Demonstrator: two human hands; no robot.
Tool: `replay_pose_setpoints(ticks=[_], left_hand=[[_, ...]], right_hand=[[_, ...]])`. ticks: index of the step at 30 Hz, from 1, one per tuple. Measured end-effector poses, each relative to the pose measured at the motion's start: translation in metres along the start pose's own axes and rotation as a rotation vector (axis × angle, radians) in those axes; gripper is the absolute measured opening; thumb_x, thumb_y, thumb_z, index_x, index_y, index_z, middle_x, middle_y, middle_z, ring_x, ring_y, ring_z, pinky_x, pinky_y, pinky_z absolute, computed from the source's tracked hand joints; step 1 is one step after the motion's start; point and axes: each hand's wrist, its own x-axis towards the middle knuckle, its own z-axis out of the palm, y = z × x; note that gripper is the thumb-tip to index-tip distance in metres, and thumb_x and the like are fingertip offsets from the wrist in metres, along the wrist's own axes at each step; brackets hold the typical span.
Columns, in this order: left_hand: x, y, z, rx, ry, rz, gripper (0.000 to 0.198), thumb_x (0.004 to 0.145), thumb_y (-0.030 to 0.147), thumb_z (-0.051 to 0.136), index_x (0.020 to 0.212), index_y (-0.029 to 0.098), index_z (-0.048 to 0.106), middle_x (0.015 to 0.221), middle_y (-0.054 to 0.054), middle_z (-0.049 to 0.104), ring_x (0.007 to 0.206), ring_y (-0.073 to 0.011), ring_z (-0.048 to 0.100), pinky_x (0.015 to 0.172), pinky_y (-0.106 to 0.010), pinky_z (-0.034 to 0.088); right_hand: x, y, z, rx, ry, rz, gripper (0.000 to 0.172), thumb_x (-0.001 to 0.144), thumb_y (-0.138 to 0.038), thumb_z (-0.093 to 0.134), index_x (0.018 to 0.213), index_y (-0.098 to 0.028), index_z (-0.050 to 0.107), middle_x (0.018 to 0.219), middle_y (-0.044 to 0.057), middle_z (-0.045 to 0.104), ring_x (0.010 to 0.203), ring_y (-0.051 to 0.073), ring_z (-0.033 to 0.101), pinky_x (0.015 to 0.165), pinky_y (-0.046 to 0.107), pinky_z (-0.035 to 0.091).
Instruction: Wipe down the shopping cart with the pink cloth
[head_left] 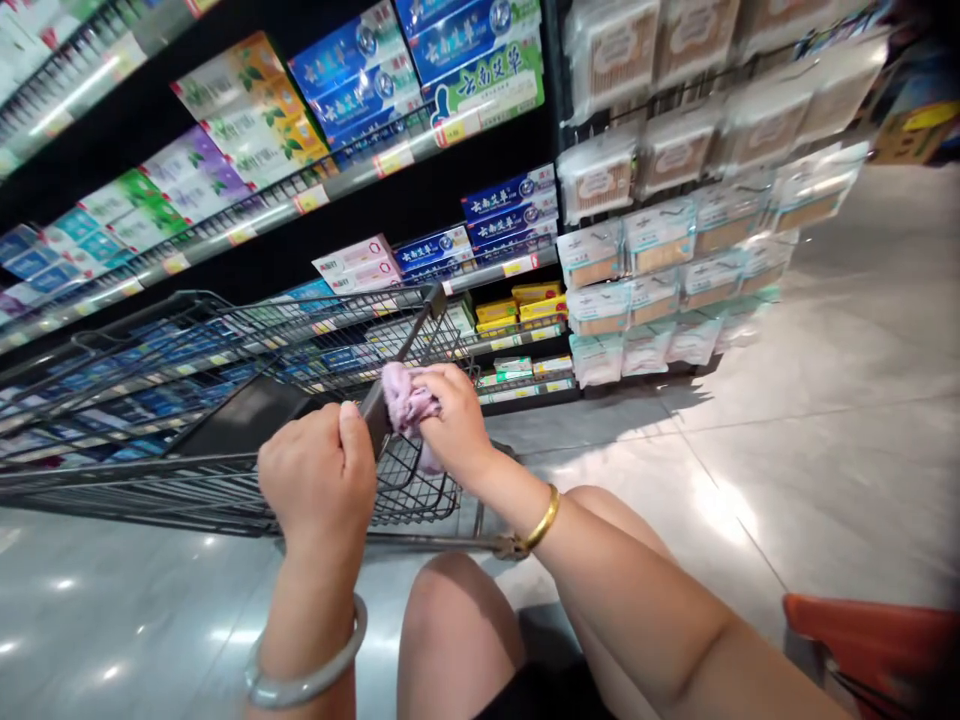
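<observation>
My left hand [319, 470], with a pale bangle at the wrist, is closed around the dark handle [375, 415] of a black wire shopping cart [187, 485]. Farther along the same handle, my right hand [457, 425] grips a crumpled lilac cloth [407, 398] that is bunched around the bar. A gold bangle [545, 517] circles my right wrist. The cart stretches off to the left, and a dark flat panel [236, 420] shows in its basket. My fingers are mostly hidden on the far side of the handle.
Shelves of boxed toothpaste [356, 90] run along the cart's far side. Hanging packs [660, 245] cover the shelf end at right. Grey tiled floor [750, 440] extends right. An orange-red object [870, 650] stands at lower right, near my legs [457, 630].
</observation>
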Motion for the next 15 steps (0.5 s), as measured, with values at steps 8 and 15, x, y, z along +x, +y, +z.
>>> replay_pose_setpoints(ticks=[8, 15], left_hand=[[-0.003, 0.002, -0.004, -0.006, 0.003, 0.009, 0.038, 0.1, 0.03, 0.037, 0.063, 0.025, 0.032, 0.06, -0.004, 0.049, 0.061, -0.0206, 0.044, 0.063, -0.037, 0.019], [-0.006, 0.005, -0.003, 0.025, 0.054, -0.005, 0.038, 0.1, 0.032, 0.039, 0.062, 0.025, 0.034, 0.06, -0.004, 0.053, 0.062, -0.021, 0.046, 0.064, -0.037, 0.022]], right_hand=[[-0.003, -0.015, 0.002, 0.073, 0.003, -0.119, 0.024, 0.077, -0.012, 0.062, 0.094, -0.026, 0.072, 0.113, 0.006, 0.064, 0.111, 0.022, 0.06, 0.101, 0.037, 0.049], [-0.006, -0.014, 0.0, 0.033, 0.049, -0.094, 0.024, 0.076, -0.012, 0.061, 0.094, -0.025, 0.071, 0.109, 0.007, 0.063, 0.109, 0.023, 0.06, 0.098, 0.038, 0.05]])
